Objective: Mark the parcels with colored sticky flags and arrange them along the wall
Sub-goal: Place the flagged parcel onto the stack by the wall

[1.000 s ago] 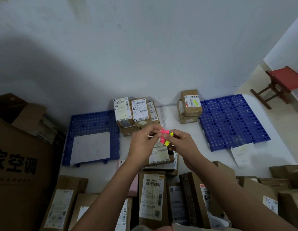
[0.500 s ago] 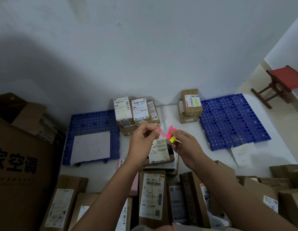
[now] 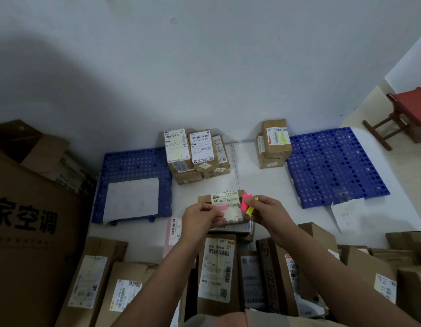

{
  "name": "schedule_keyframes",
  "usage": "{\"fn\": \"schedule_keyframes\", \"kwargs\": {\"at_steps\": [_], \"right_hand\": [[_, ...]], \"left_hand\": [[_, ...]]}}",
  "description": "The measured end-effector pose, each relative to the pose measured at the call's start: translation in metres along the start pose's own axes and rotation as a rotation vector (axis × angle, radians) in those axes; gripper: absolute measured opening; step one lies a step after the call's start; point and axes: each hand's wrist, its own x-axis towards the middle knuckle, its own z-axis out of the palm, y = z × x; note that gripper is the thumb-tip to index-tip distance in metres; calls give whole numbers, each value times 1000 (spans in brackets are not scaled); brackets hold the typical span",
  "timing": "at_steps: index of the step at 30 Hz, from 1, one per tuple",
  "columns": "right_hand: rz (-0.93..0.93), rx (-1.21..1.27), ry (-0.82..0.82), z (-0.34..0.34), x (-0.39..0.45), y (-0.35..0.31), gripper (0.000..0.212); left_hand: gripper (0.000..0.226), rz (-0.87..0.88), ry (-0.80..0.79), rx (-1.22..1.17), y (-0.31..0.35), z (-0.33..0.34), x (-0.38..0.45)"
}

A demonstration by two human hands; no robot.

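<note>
Pinching a pink flag (image 3: 220, 208) in our left hand (image 3: 200, 219) over a parcel (image 3: 224, 206) on the floor, we hold the flag pad (image 3: 248, 204) in the right hand's (image 3: 268, 214) grip.

Parcel sorting room; labelled cardboard parcels (image 3: 216, 272) crowd the floor; blue plastic pallets (image 3: 332, 166) against bare white wall (image 3: 204, 67); red stool (image 3: 407, 112).

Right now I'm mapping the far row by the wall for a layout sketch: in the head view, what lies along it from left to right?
Left blue pallet → cluster of labelled parcels → two stacked parcels with a yellow flag → right blue pallet → red stool.
</note>
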Motion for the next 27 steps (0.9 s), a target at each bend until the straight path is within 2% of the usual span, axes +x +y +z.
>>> {"fn": "schedule_keyframes", "kwargs": {"at_steps": [3,9,18,20,24,27], "right_hand": [[-8,-93,-52,3,1,2,21],[-7,-257,-103,14,2,9,20],[18,-308,-101,20,4,11,22],[29,-300,-102,20,4,11,22],[37,-329,-122,18,5,11,22],[27,-240,-123,15,5,7,20]], "left_hand": [[7,-2,12,57,-6,2,3],[5,12,10,140,-9,4,6],[6,1,-8,182,-5,2,10],[5,40,5,315,-5,0,13],[15,226,121,876,-3,-12,20],[21,282,216,920,-3,-28,24]]}}
